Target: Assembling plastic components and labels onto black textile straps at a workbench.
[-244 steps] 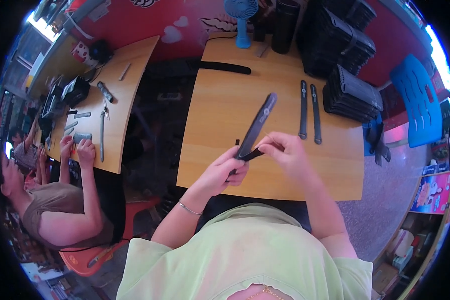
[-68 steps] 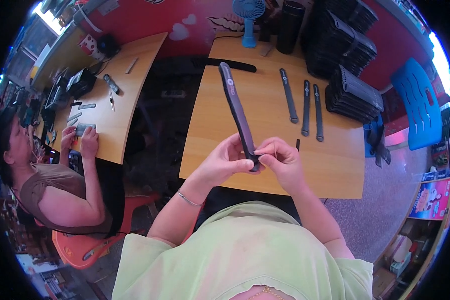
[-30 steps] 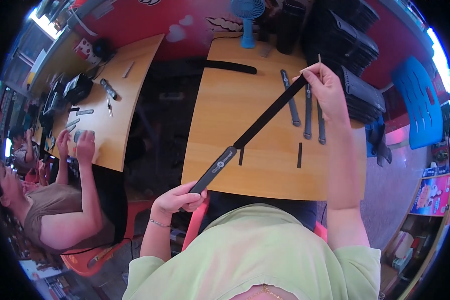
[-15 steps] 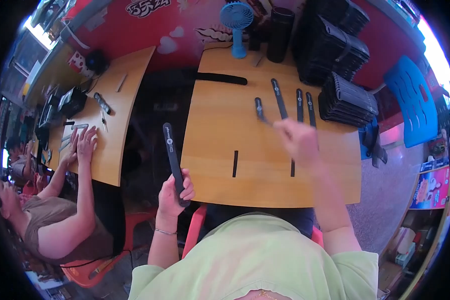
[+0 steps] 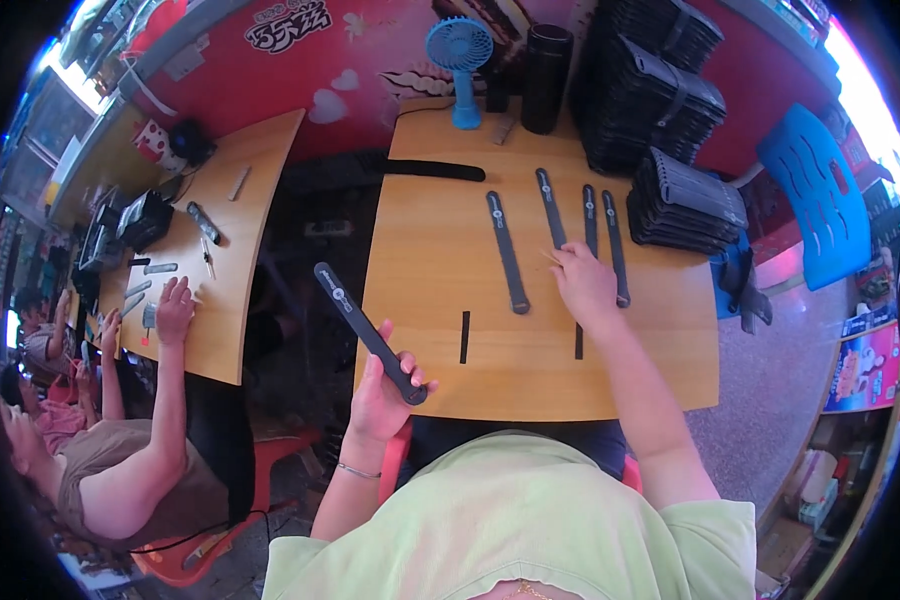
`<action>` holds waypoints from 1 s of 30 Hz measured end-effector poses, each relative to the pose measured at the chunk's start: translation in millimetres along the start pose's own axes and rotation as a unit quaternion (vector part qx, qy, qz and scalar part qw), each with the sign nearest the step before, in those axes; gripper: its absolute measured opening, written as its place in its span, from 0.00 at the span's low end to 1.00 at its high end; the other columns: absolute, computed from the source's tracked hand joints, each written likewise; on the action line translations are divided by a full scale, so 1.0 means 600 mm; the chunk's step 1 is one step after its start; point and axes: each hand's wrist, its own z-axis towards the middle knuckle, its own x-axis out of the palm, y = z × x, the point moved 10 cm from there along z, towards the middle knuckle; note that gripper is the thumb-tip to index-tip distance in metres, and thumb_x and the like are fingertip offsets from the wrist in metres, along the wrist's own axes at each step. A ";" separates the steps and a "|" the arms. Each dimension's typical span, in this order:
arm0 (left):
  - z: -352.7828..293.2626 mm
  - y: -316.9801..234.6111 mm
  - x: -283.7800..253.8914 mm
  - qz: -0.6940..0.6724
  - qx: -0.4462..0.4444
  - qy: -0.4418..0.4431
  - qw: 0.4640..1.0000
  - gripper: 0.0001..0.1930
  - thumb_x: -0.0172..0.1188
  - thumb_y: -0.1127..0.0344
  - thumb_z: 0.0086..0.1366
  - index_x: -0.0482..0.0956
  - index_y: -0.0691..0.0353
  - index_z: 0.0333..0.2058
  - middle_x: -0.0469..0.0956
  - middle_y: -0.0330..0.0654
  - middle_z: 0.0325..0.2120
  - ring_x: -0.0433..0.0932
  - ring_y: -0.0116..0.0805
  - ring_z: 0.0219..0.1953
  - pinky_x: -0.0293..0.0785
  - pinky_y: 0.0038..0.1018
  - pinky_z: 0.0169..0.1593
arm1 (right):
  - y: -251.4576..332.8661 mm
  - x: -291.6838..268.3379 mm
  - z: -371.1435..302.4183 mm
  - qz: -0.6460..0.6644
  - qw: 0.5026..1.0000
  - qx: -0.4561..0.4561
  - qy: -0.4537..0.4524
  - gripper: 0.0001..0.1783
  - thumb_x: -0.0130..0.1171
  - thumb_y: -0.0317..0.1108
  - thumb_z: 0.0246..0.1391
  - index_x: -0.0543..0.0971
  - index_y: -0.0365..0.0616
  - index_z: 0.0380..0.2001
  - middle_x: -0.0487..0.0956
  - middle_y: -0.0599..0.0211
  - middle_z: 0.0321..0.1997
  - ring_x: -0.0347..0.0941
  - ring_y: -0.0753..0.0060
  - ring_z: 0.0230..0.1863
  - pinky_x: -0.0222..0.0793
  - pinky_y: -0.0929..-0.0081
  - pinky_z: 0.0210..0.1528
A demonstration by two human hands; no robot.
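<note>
My left hand (image 5: 378, 395), at the table's near left edge, is closed on a slim black strap (image 5: 342, 300) with a rounded end and a pale round mark. Whether more straps lie stacked beneath it cannot be seen. My right hand (image 5: 588, 285) is above the table, its visible fingertips slightly apart and the other fingers hidden under the palm. It covers the lower end of a second strap (image 5: 548, 205). To its left lies another strap (image 5: 507, 250); two more straps (image 5: 591, 220) (image 5: 616, 250) lie to its right. All are laid roughly lengthwise.
Two short black strips (image 5: 465, 337) (image 5: 579, 342) mark the table (image 5: 420, 360). A long black band (image 5: 435, 170) lies at the far left. Behind stand a blue fan (image 5: 460, 70), a black cylinder (image 5: 547, 80) and black stacks (image 5: 685, 200). A co-worker (image 5: 135, 450) sits at the left table.
The strap that was blurred beside my right hand now lies flat on the table, and that hand is apart from it. My left hand has shifted right, tilting its strap further.
</note>
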 end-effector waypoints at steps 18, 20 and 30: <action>0.009 0.013 0.024 -0.022 -0.010 0.031 0.999 0.22 0.42 0.61 0.70 0.55 0.53 0.61 0.68 0.41 0.37 0.71 0.32 0.37 0.68 0.39 0.50 | 0.074 0.024 0.021 0.001 0.996 -0.089 -0.007 0.19 0.58 0.40 0.51 0.76 0.47 0.46 0.75 0.71 0.49 0.76 0.64 0.40 0.73 0.69 0.40; 0.009 0.015 0.045 -0.036 -0.008 0.033 0.999 0.22 0.40 0.60 0.71 0.54 0.50 0.62 0.69 0.42 0.38 0.72 0.35 0.41 0.69 0.42 0.52 | 0.077 -0.003 0.022 0.052 0.996 -0.069 -0.016 0.17 0.57 0.40 0.52 0.77 0.47 0.45 0.76 0.69 0.47 0.76 0.63 0.40 0.73 0.68 0.39; 0.052 0.027 0.090 -0.026 0.000 0.093 0.995 0.22 0.39 0.62 0.71 0.53 0.51 0.63 0.71 0.44 0.42 0.72 0.44 0.51 0.73 0.45 0.53 | 0.179 -0.041 -0.090 0.331 0.936 -0.102 0.063 0.16 0.54 0.43 0.57 0.79 0.47 0.44 0.77 0.60 0.34 0.75 0.58 0.30 0.70 0.68 0.32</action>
